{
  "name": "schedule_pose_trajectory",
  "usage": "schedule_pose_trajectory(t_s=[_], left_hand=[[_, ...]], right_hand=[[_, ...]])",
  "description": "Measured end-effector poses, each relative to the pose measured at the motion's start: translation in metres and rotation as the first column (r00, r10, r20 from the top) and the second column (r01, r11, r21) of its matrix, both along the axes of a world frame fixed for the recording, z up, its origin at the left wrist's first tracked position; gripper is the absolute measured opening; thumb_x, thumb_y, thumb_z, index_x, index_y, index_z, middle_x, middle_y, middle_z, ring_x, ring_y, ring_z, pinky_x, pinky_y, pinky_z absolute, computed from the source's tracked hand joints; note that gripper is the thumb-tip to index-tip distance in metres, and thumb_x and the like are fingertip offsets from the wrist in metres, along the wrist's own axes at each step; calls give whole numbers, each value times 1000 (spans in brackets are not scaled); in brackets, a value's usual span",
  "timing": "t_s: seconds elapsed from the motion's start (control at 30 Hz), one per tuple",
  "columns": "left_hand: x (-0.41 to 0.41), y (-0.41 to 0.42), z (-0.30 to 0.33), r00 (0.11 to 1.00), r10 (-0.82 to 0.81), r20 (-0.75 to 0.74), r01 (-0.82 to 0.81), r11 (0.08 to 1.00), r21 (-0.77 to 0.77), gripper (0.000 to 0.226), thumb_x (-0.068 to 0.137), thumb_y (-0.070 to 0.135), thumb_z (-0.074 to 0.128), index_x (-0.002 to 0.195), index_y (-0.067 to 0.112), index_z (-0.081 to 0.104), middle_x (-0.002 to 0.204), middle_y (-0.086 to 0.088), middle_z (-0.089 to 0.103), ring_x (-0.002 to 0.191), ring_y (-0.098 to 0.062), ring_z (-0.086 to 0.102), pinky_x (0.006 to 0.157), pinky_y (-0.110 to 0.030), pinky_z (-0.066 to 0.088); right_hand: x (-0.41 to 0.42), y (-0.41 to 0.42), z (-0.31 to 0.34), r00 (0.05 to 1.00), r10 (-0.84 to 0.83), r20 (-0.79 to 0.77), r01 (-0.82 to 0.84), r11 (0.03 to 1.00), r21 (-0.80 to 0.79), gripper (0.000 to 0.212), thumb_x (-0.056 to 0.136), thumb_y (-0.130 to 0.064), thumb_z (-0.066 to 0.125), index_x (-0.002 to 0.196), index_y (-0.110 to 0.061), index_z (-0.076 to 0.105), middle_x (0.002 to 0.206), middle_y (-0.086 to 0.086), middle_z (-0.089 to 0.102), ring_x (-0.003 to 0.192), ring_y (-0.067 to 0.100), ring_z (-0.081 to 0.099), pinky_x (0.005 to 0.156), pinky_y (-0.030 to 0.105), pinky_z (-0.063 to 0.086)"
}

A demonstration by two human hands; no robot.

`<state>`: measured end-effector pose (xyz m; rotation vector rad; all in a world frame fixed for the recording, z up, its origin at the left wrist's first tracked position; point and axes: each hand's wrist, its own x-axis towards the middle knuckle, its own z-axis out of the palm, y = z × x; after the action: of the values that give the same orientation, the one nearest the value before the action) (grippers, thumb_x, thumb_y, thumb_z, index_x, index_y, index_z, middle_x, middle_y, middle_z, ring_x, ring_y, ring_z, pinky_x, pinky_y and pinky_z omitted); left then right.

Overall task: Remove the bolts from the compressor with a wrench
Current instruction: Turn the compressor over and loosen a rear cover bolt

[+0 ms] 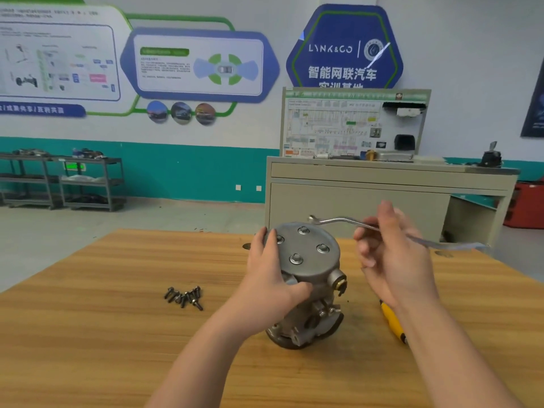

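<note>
Wood-grained and tan, the surface (88, 334) carries everything I am working on. Well out to the left of my left grip (272, 275) lies a small heap of loose dark bolts (184, 296), touching one another. My left grip is wrapped around the left side of the compressor (309, 278), fingertips curled over the rim of its flat round top, thumb pressed against the grey metal body. The compressor stands upright between my two grips, its top plate tilted a little toward me. Four bolts (295, 258) are seated in that plate, one of them just beside my left fingertips. A brass-ringed port (338, 282) sticks out of the body on the side nearer my right grip. My right grip (391, 254) is raised above the surface to the right of the compressor, fingers curled round the shank of a silver wrench (338, 221). Its ring end hangs just beyond the far rim of the top plate, off any bolt; the other end reaches out past my right grip. Below my right wrist a yellow-handled tool (393, 320) lies on the surface.
</note>
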<state>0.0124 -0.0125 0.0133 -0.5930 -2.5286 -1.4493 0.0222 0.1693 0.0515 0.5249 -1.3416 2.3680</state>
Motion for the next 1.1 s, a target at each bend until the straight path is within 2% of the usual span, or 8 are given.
schedule_pose_trajectory(t_s=[0.17,0.3,0.53,0.63,0.73,0.87,0.97,1.1], left_hand=[[4,19,-7,977,188,-100,-181,981,72,105,80,30,74,156,17,3,161,9,-12,149,-13,-8,120,-31,5],[8,32,-7,958,270,-99,-264,962,73,112,81,41,75,156,13,-3,161,2,-14,149,-17,-8,121,-34,5],[12,43,-7,959,270,-87,-263,961,87,103,88,49,58,156,12,-10,162,2,-20,149,-15,-15,120,-33,-2],[8,37,-6,968,232,-97,-228,972,51,107,84,44,67,156,14,-7,161,5,-16,149,-15,-12,121,-36,3],[4,19,-3,989,130,-68,-131,991,-16,110,79,35,72,157,20,-5,160,13,-15,149,-12,-8,122,-36,8],[-2,-3,4,1000,6,-8,-7,998,-62,111,83,32,73,157,25,-9,157,26,-14,148,-6,4,120,-33,22],[-6,-13,6,999,-34,9,35,996,-83,111,84,32,74,157,25,-9,155,31,-13,145,-2,9,109,-19,25],[-1,-8,0,1000,6,-8,-6,1000,-16,109,84,32,73,156,27,-9,156,27,-16,148,-5,2,121,-34,19]], right_hand=[[35,-30,-31,917,-364,-165,393,896,206,24,72,-30,72,60,-23,53,55,11,62,38,15,52,39,20,43],[36,-49,-48,844,-490,-218,529,826,192,29,79,-31,68,60,-21,49,51,15,58,41,23,54,48,30,47],[32,-59,-56,608,-647,-460,786,569,240,31,84,-34,60,62,-24,40,52,-4,39,46,4,33,46,19,31],[28,-39,-50,743,-533,-405,658,692,297,36,83,-27,67,60,-20,41,52,-2,40,46,2,35,46,14,32],[14,-6,-27,971,-200,-134,235,906,353,38,73,-23,81,54,-25,48,49,-2,53,40,7,44,40,16,37],[-17,7,-1,973,179,145,-215,932,291,23,70,-13,69,55,-17,52,53,10,59,32,8,44,29,12,24],[-25,-1,5,962,240,128,-254,962,103,25,74,-7,62,55,-15,48,50,10,56,30,5,42,28,11,20],[-3,-9,-8,999,-7,-37,4,997,-74,32,75,-18,68,53,-23,45,49,5,56,32,7,43,30,12,27]])
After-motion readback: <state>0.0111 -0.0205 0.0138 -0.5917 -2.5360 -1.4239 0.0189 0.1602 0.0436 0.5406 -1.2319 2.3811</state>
